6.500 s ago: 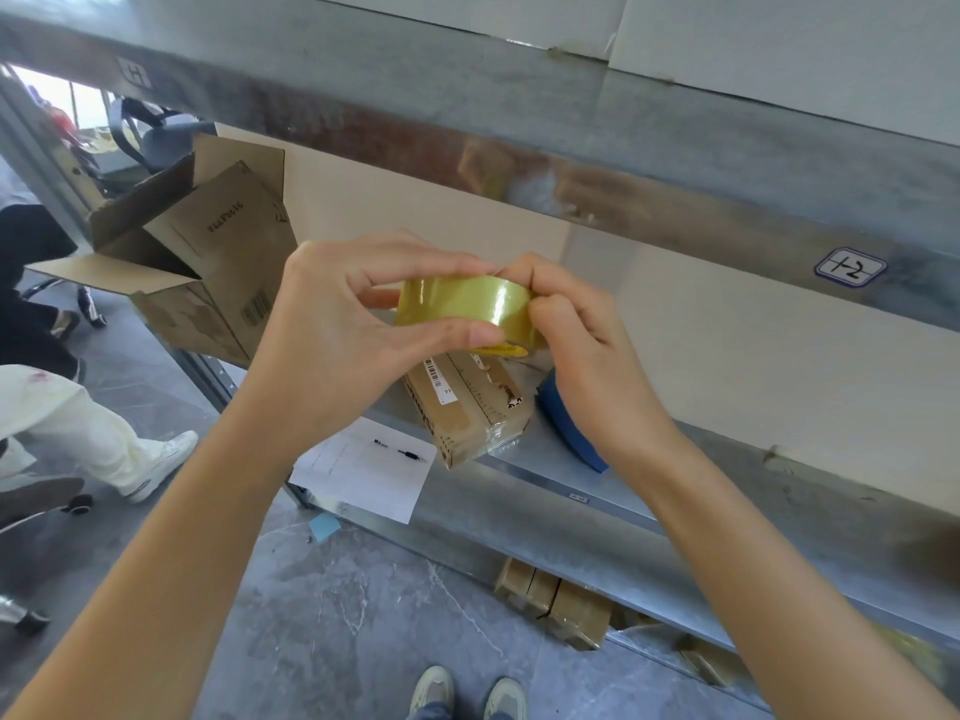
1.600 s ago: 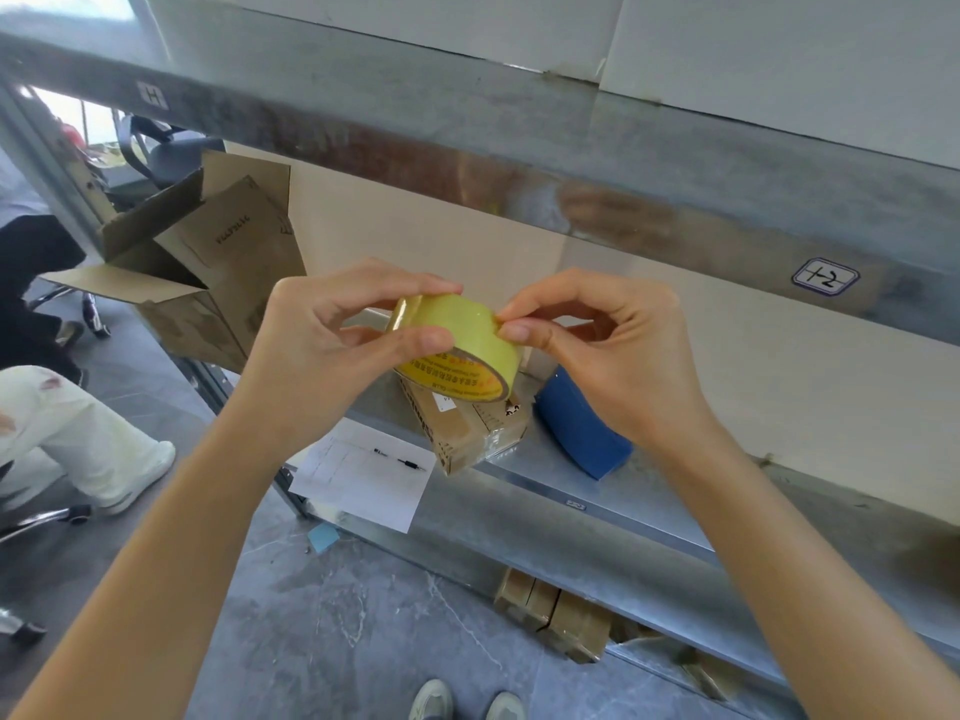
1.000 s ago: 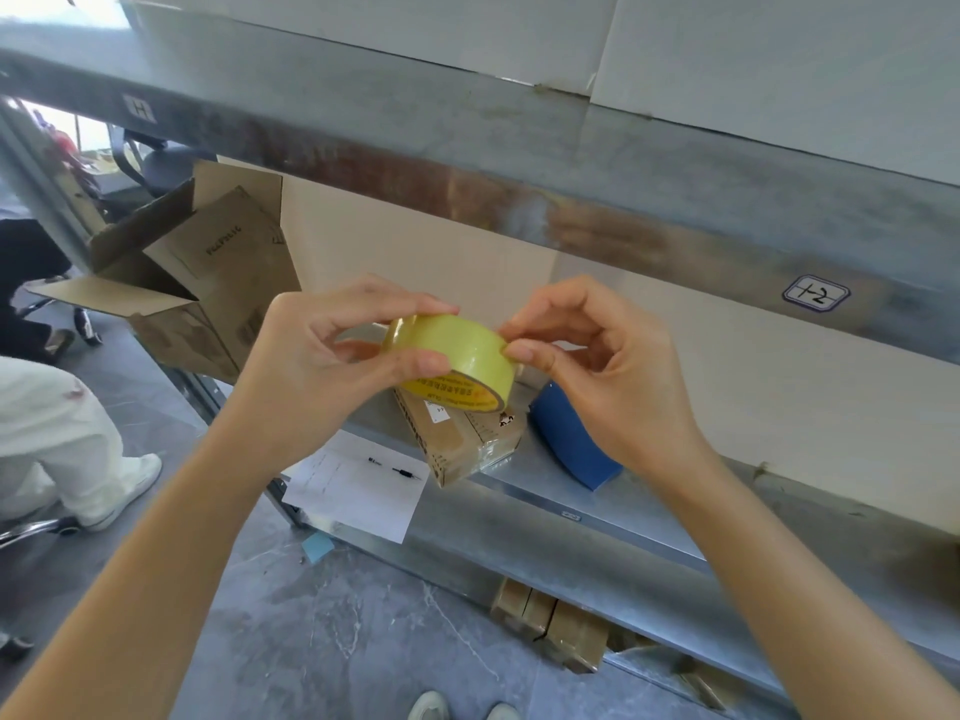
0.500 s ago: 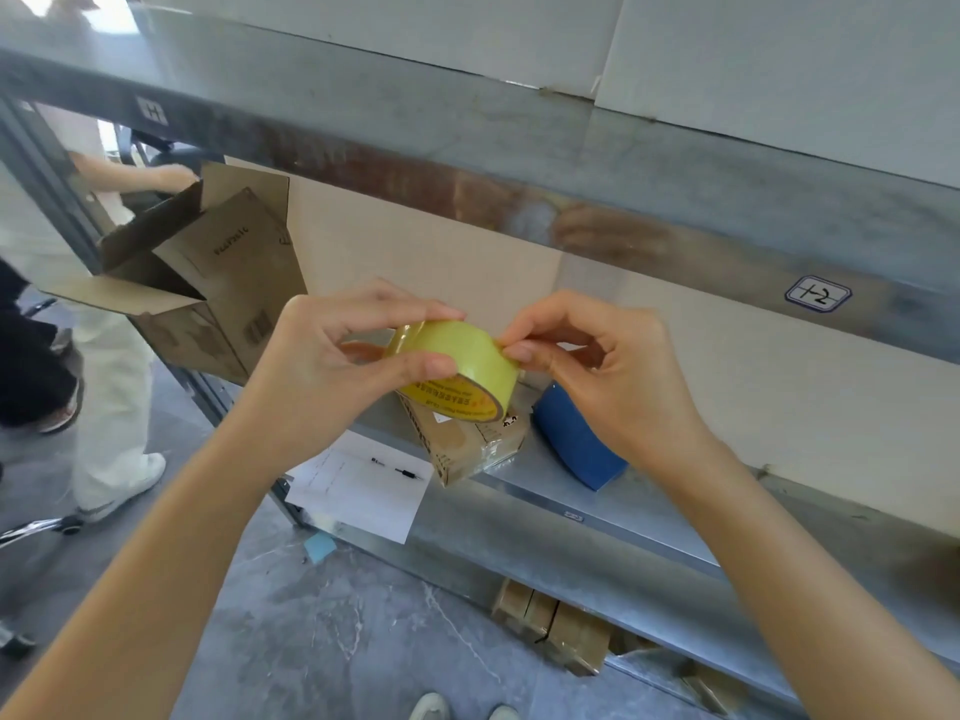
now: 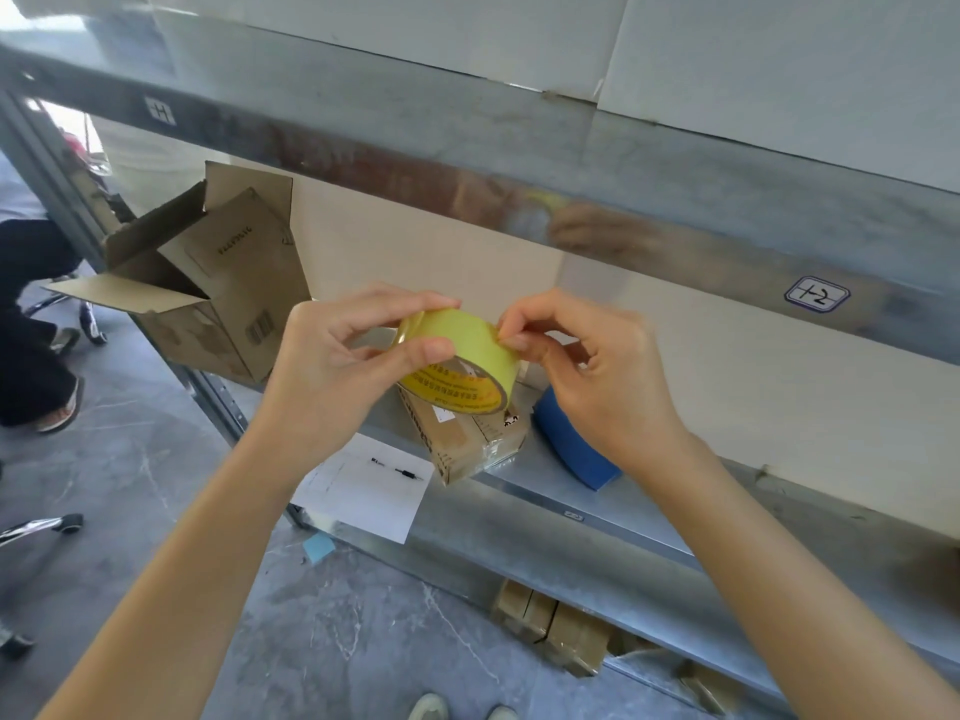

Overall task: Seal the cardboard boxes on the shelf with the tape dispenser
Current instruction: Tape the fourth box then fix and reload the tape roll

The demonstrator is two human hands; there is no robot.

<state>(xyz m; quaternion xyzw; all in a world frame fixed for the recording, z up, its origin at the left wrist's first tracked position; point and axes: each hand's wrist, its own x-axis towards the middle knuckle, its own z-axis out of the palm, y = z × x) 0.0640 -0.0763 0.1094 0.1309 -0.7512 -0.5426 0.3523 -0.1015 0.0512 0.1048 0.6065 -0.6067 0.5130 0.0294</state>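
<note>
Closest in, both of your hands are raised in front of the shelf with the tape roll (image 5: pixel 470 337) between them. Your left hand (image 5: pixel 332 366) grips the roll, thumb on the near face and fingers curled over the top; your right hand (image 5: pixel 597 376) pinches at the roll's outer wrap with thumb and forefinger, the other fingers curled in. The roll is tilted, its yellow printed core facing down toward you, and it is held in the air, touching nothing else. Just behind and below it on the metal shelf (image 5: pixel 634 504) lies a small closed cardboard box (image 5: pixel 470 446) with one corner over the front edge. A blue object (image 5: pixel 574 452) sits just right of it; what it is cannot be told. A sheet of paper (image 5: pixel 366 488) hangs off the shelf front at left. Farther left stands an open cardboard box (image 5: pixel 218 298) with its flaps up. More small boxes (image 5: pixel 550 621) sit on the lower level. Above, the upper beam carries a label (image 5: pixel 816 294).
</note>
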